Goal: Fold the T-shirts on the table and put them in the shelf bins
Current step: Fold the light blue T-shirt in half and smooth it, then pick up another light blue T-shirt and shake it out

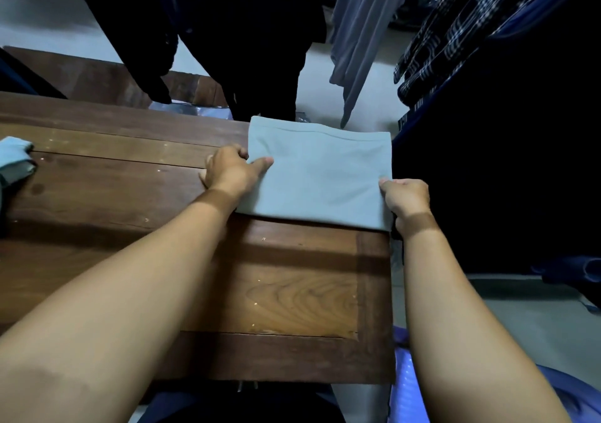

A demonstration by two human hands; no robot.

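We see a dim room: a dark wooden table (276, 292), a pale floor (374, 107), a grey garment (364, 25) and a plaid shirt (455, 38) hanging beyond.

T-shirt (320, 175): matt smooth cloth | table (130, 175): worn, speckled brown wood

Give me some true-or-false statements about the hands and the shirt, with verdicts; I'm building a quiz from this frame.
1. The folded T-shirt lies on the wooden table. True.
2. The left hand is clear of the shirt. False: it pinches the shirt's left edge.
3. The right hand grips the shirt's right edge. True.
4. The shirt is red. False: it is pale grey-blue.
5. Another pale cloth lies at the table's left side. True.
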